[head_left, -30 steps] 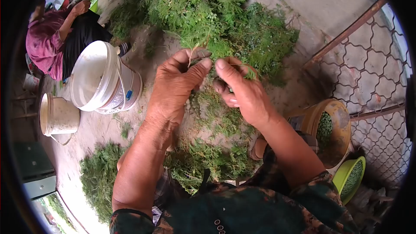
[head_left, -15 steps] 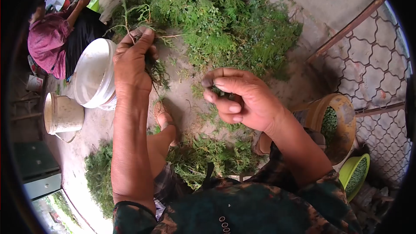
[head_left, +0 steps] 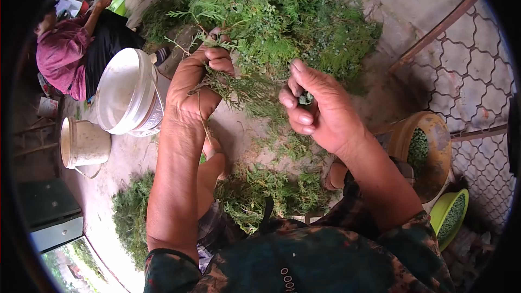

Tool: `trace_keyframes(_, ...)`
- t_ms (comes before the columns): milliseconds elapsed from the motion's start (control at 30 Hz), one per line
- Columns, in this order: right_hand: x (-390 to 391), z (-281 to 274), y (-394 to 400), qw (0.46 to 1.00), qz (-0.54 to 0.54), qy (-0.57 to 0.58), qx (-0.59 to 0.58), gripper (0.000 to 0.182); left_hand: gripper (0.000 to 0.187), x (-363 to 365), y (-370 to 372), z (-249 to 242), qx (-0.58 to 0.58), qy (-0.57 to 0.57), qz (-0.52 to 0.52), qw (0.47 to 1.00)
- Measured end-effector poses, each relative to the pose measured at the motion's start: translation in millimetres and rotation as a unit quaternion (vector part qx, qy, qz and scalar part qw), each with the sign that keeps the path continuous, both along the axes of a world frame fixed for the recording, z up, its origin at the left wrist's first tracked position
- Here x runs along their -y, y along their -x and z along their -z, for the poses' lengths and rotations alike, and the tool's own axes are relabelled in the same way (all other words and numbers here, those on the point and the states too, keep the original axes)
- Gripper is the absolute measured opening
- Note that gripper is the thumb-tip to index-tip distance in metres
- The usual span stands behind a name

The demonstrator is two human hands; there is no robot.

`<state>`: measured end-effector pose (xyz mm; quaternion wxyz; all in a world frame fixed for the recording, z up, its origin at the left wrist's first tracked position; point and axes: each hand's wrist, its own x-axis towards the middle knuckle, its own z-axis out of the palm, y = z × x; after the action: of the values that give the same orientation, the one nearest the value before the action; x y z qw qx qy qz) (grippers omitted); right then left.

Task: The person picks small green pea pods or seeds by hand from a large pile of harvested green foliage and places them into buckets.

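Observation:
My left hand [head_left: 196, 84] is closed round a thin evergreen sprig [head_left: 244, 88], whose leafy ends stick out on both sides of the fingers. To its right, my right hand [head_left: 331, 114] is curled, palm up, over a few small green cones [head_left: 305, 98]. The hands are apart. Beyond them spreads a big heap of evergreen branches [head_left: 271, 16] dotted with pale green cones. More cut sprigs [head_left: 271, 192] lie on the floor between my feet.
On the right stand a yellowish bucket [head_left: 434, 171] and a lime-green basin [head_left: 436, 218], both holding green cones, by a wire-mesh panel [head_left: 469, 70]. A white bucket [head_left: 125, 92] and a beige pail [head_left: 84, 144] stand left. A person in a purple top [head_left: 62, 57] sits beyond.
My left hand has turned over and moved right with the sprig. My right hand has moved slightly right, showing the green cones in its fingers.

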<state>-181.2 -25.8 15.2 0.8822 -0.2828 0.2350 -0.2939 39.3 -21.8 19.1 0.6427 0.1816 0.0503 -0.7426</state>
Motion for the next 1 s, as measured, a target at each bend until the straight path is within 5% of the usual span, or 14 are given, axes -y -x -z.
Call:
trace_keyframes(167, -1, -7, -3, 0.989, 0.059, 0.112, -0.076, 0.022, 0.01, -5, 3, -4, -0.061, 0.068, 0.017, 0.996)
trace_keyframes(300, 4, -3, 3, 0.986, 0.081, 0.096, -0.109, 0.023, 0.016, -7, 3, -8, -0.126, 0.148, 0.047, 0.98)
trace_keyframes(467, 0, -10, 1, 0.972, -0.025, 0.14, -0.188, 0.034, 0.022, -5, 0, -11, -0.17, 0.232, 0.059, 0.956)
trace_keyframes(600, -1, -10, -1, 0.984, -0.092, 0.101, -0.117, 0.038, 0.024, -9, 4, -16, -0.182, 0.265, 0.063, 0.945)
trace_keyframes(700, -1, -8, -3, 0.976, -0.092, 0.172, -0.099, 0.027, 0.024, -11, 1, -18, -0.14, 0.248, 0.049, 0.957)
trace_keyframes(800, 0, -10, -3, 0.989, -0.052, 0.125, -0.063, 0.019, 0.044, -11, -2, -21, 0.263, 0.185, 0.038, 0.946)
trace_keyframes(833, 1, -11, -2, 0.994, -0.024, 0.098, -0.047, 0.018, 0.044, -14, 3, -21, 0.263, 0.187, 0.038, 0.946)
trace_keyframes(900, 4, -11, 0, 0.993, -0.012, 0.1, -0.058, 0.016, 0.056, -18, 18, -28, 0.511, 0.089, -0.003, 0.855)
trace_keyframes(1000, 7, -10, 2, 0.993, 0.034, 0.092, -0.069, 0.023, 0.069, -21, 22, -26, 0.549, 0.126, 0.099, 0.82)
